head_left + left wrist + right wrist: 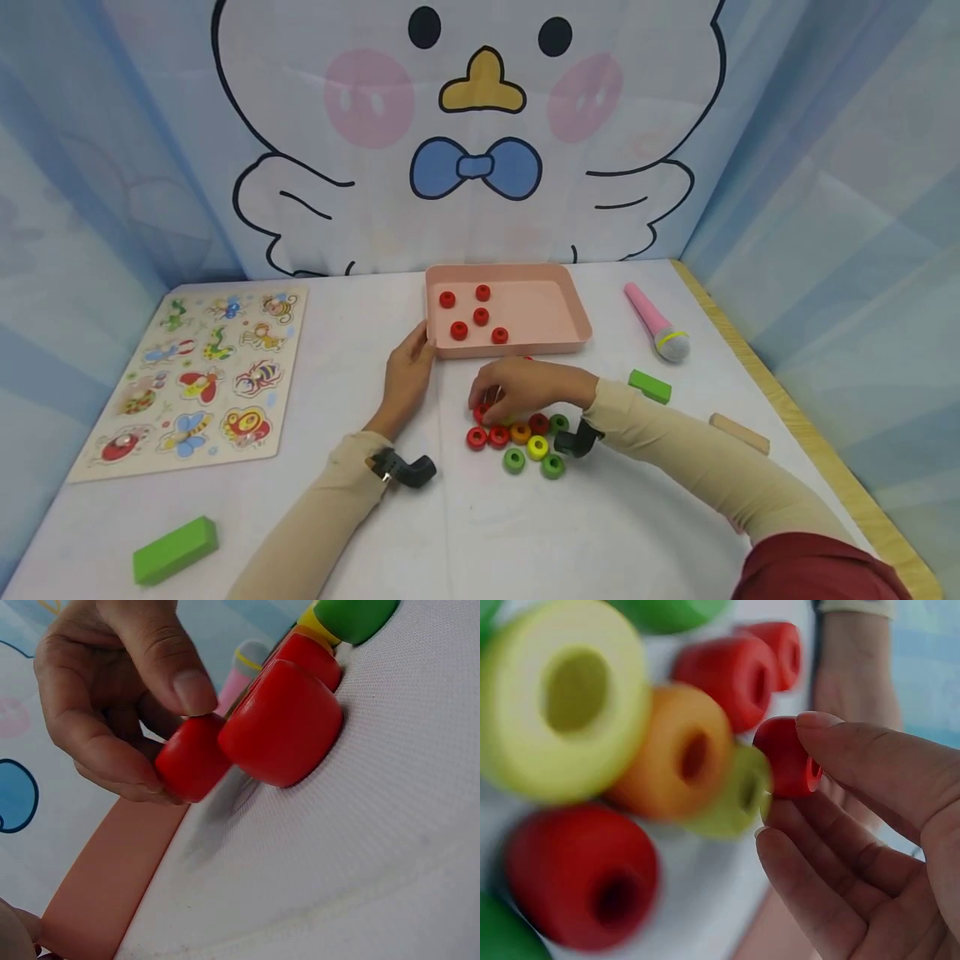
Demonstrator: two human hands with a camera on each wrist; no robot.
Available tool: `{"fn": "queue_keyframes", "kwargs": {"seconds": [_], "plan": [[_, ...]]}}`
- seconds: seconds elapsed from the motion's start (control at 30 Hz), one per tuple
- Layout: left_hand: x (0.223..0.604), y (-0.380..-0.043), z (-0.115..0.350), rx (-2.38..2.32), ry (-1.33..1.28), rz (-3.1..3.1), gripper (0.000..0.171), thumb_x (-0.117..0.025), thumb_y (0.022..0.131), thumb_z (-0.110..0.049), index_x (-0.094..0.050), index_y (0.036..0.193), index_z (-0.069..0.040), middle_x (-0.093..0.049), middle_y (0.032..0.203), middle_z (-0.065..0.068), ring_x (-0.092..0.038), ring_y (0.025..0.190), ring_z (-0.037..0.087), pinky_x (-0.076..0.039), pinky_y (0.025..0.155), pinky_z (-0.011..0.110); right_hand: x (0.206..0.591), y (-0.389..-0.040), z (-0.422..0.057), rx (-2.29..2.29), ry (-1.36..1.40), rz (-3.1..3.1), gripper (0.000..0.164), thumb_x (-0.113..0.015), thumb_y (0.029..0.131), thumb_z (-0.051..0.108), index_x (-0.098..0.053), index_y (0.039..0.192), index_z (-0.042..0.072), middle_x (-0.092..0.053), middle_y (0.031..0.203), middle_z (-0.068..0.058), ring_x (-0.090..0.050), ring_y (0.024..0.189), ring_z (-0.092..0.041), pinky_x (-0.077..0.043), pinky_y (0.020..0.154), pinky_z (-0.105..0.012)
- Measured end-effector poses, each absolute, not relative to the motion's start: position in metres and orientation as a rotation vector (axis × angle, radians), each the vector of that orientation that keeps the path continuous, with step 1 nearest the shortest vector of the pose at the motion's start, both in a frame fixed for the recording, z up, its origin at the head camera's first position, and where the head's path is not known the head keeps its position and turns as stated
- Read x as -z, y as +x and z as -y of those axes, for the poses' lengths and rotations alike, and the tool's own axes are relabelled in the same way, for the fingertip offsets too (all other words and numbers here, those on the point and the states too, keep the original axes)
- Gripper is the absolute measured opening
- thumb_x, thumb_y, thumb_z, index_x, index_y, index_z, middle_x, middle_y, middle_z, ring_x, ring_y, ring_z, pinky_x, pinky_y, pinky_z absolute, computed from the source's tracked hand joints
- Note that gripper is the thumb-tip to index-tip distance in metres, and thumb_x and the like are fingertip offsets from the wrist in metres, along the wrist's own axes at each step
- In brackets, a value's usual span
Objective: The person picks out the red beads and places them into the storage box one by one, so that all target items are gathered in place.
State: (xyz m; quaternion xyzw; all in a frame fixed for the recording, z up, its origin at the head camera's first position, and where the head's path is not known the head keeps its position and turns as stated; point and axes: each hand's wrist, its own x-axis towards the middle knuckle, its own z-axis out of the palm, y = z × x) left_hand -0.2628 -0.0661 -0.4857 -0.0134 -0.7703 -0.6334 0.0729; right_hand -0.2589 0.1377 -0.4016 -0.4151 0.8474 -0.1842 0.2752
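My right hand (528, 382) pinches a red bead (784, 757) between thumb and fingertips, just above the white tabletop. Beside it lies a cluster of holed beads: red beads (498, 437), an orange bead (521, 432), a yellow bead (537, 447) and green beads (552, 465). The hand covers part of this cluster in the head view. My left hand (408, 377) holds the pink tray (543, 308) at its front left corner, some fingers hidden along the side. Several red beads (481, 316) sit in the tray's left half.
An insect puzzle board (292, 367) lies at the left, with a green block (176, 550) in front of it. At the right are a pink toy microphone (654, 321), a smaller green block (650, 386) and a wooden block (739, 433). A printed curtain (480, 225) stands behind the tray.
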Motion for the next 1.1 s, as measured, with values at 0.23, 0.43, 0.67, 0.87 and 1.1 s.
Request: {"fn": "queue_keyframes", "kwargs": {"seconds": [0.23, 0.43, 0.67, 0.87, 1.1], "plan": [[0.486, -0.264, 0.068, 1.908, -0.017, 2.309, 0.049, -0.049, 0.104, -0.017, -0.039, 0.150, -0.003, -0.042, 0.151, 0.009, -0.039, 0.137, 0.016, -0.037, 0.109, 0.028, 0.378, -0.287, -0.144, 0.550, -1.077, -2.372, 0.027, -0.076, 0.088, 0.019, -0.072, 0.114, 0.011, -0.065, 0.099, 0.010, -0.062, 0.093, -0.009, -0.053, 0.086, -0.023], [0.486, -0.265, 0.071, 1.909, 0.006, 2.321, 0.050, -0.049, 0.104, -0.020, -0.038, 0.151, -0.005, -0.041, 0.151, 0.008, -0.038, 0.138, 0.016, -0.036, 0.109, 0.029, 0.358, -0.327, -0.147, 0.547, -0.944, -2.535, 0.028, -0.075, 0.089, 0.018, -0.073, 0.116, 0.010, -0.066, 0.105, 0.003, -0.061, 0.095, -0.015, -0.054, 0.084, -0.026], [0.486, -0.264, 0.068, 1.917, 0.046, 2.333, 0.050, -0.049, 0.104, -0.020, -0.039, 0.151, -0.006, -0.043, 0.151, 0.007, -0.038, 0.138, 0.016, -0.035, 0.111, 0.031, 0.363, -0.374, -0.156, 0.516, -0.714, -2.592, 0.028, -0.074, 0.090, 0.018, -0.072, 0.116, 0.009, -0.065, 0.111, -0.003, -0.059, 0.103, -0.023, -0.053, 0.088, -0.036], [0.486, -0.265, 0.065, 1.923, 0.046, 2.314, 0.050, -0.050, 0.103, -0.021, -0.040, 0.149, -0.005, -0.044, 0.149, 0.008, -0.039, 0.137, 0.017, -0.036, 0.110, 0.031, 0.375, -0.402, -0.164, 0.512, -0.545, -2.603, 0.022, -0.072, 0.090, 0.016, -0.070, 0.110, 0.008, -0.065, 0.109, -0.007, -0.056, 0.103, -0.027, -0.049, 0.093, -0.042], [0.487, -0.265, 0.066, 1.915, 0.009, 2.314, 0.049, -0.050, 0.104, -0.018, -0.040, 0.149, -0.003, -0.044, 0.149, 0.010, -0.040, 0.137, 0.018, -0.038, 0.109, 0.031, 0.386, -0.420, -0.166, 0.454, -0.482, -2.604, 0.019, -0.071, 0.090, 0.014, -0.070, 0.108, 0.007, -0.064, 0.106, -0.009, -0.055, 0.098, -0.027, -0.050, 0.091, -0.039]]}}
